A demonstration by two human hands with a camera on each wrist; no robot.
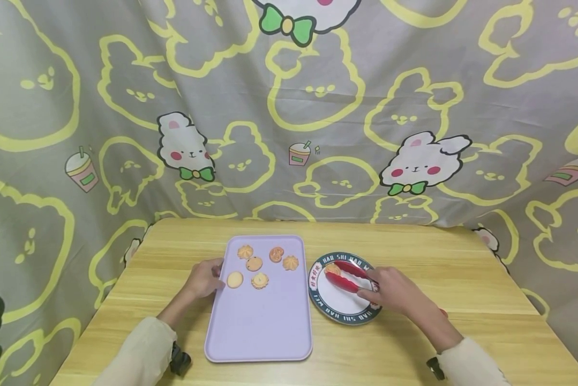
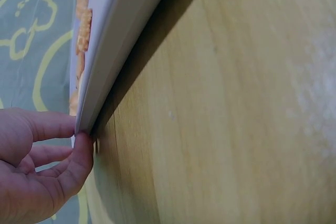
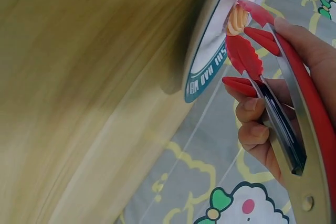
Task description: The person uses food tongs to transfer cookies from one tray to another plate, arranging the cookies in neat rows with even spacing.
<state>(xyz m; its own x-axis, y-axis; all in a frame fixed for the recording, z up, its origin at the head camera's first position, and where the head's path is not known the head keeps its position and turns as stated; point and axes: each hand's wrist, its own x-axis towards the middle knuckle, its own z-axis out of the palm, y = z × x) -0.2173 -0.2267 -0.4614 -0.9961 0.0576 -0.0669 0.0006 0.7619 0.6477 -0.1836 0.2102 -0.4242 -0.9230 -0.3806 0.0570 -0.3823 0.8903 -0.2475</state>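
My left hand point(image 1: 204, 279) pinches the left rim of a lilac tray point(image 1: 260, 327), thumb and fingers on the edge in the left wrist view. Several cookies lie on the tray's far half, among them a plain round cookie point(image 1: 234, 279) and a dotted one point(image 1: 254, 263). With my right hand point(image 1: 395, 289) I grip red-tipped metal tongs point(image 3: 310, 129) over a plate point(image 1: 339, 303) with a dark green lettered rim. A swirled cookie point(image 3: 237, 20) is between the spread red tips of the tongs, at the plate's far left side.
The plate stands right beside the tray on a wooden table point(image 1: 414, 241). Behind the table hangs a grey curtain point(image 1: 250, 107) printed with cartoon animals, and it also runs along both sides.
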